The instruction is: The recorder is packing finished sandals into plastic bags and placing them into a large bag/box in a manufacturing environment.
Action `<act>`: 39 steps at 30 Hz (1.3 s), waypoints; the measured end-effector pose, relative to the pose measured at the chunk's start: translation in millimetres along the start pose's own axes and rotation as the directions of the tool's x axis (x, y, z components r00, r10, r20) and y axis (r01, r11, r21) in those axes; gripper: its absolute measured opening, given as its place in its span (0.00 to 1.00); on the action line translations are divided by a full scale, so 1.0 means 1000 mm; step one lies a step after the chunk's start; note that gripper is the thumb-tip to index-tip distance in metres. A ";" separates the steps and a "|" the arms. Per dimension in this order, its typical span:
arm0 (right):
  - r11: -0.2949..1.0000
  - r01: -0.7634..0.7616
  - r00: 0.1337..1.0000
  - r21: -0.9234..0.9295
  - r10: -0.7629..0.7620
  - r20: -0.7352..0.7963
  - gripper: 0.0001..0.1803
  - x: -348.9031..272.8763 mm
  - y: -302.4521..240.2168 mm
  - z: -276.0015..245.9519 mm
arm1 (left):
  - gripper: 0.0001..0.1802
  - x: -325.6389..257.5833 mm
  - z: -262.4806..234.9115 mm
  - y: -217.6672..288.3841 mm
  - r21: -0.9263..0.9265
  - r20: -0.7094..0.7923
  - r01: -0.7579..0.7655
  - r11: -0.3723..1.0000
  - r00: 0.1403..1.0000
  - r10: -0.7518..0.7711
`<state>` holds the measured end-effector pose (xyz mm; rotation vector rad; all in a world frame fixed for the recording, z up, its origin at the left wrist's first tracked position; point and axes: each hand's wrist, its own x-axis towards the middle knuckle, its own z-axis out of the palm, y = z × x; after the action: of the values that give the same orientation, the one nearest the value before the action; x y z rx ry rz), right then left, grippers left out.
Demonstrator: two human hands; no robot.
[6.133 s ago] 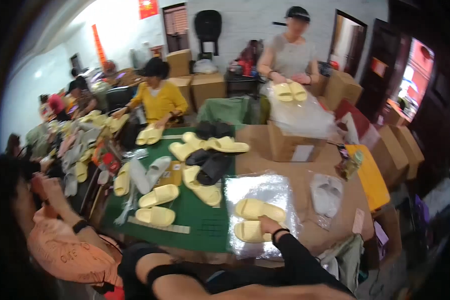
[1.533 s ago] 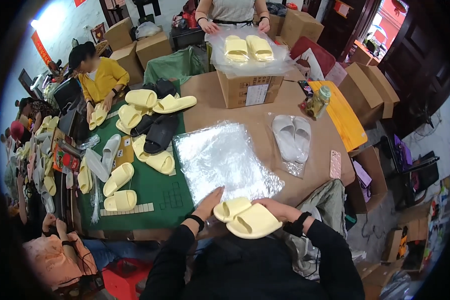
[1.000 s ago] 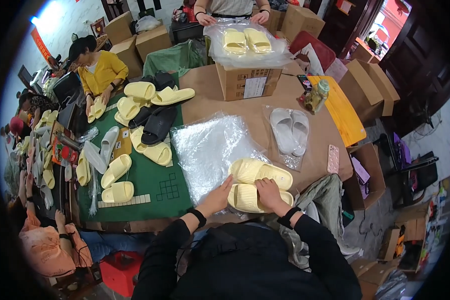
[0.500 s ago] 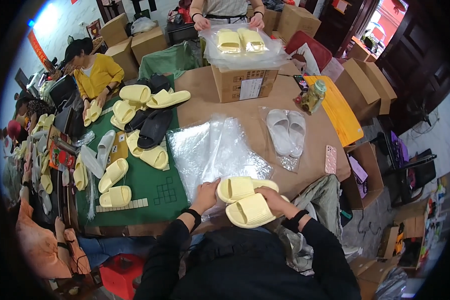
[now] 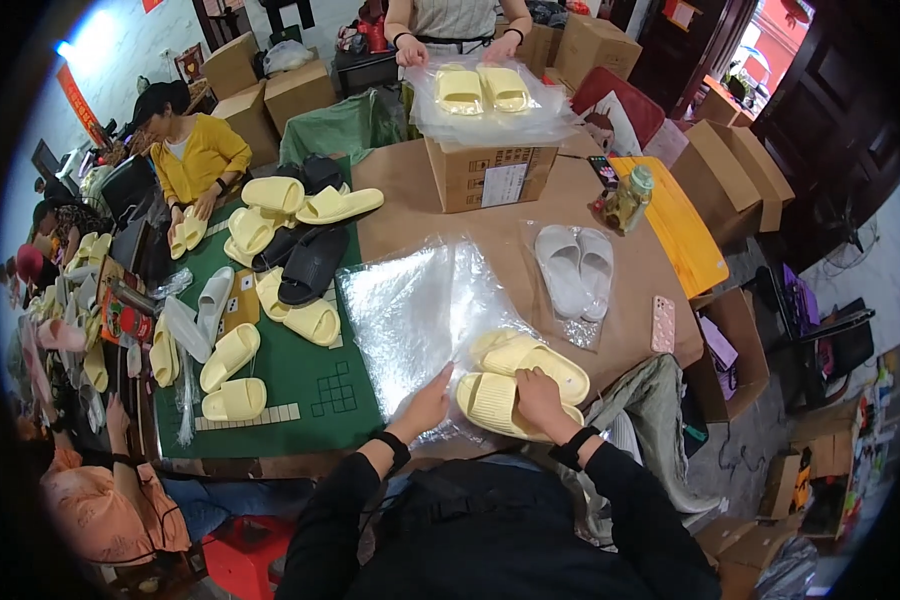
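Two pale yellow slippers (image 5: 490, 405) lie side by side at the near edge of the table. My right hand (image 5: 540, 402) is closed on them, its fingers over the nearer slipper's strap and inner edge. My left hand (image 5: 425, 405) is just left of the slippers, over the near part of a stack of clear plastic bags (image 5: 410, 305). Its fingers stretch forward and it holds nothing I can see; whether the fingertips touch the plastic I cannot tell. Right of the bags, a bagged pair of light grey slippers (image 5: 575, 270) lies flat.
Yellow and black slippers (image 5: 313, 262) crowd the green mat (image 5: 270, 430) on the left. A pink phone (image 5: 663, 323) and a jar (image 5: 627, 198) stand along the right. Across the table, a person handles bagged yellow slippers (image 5: 480, 90) on a carton (image 5: 490, 178). Others sit at left.
My left hand has come off the slippers, a little leftward. The slippers have turned and been lowered toward the table, with my right hand still on them.
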<state>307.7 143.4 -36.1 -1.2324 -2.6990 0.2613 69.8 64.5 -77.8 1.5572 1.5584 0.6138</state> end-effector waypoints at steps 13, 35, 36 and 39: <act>0.994 0.004 0.993 -0.111 -0.017 -0.119 0.08 0.009 -0.017 0.017 | 0.39 0.002 0.002 0.057 0.168 0.155 -0.133 0.977 0.982 0.107; 0.998 0.002 0.995 0.066 0.004 -0.099 0.10 0.029 -0.036 0.023 | 0.20 0.006 0.017 0.053 0.254 -0.395 -0.122 0.959 0.892 0.218; 0.995 -0.047 0.991 0.087 0.057 -0.119 0.11 0.034 -0.035 0.022 | 0.20 0.005 0.016 0.052 0.280 -0.378 -0.150 0.948 0.891 0.252; 0.987 -0.095 0.975 0.133 0.119 -0.189 0.12 0.035 -0.030 0.021 | 0.21 0.002 0.017 0.050 0.217 -0.371 -0.194 0.957 0.890 0.265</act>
<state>258.5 148.7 -47.2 -1.2963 -2.4168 0.2979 112.2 68.7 -45.9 1.8528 1.7743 1.0006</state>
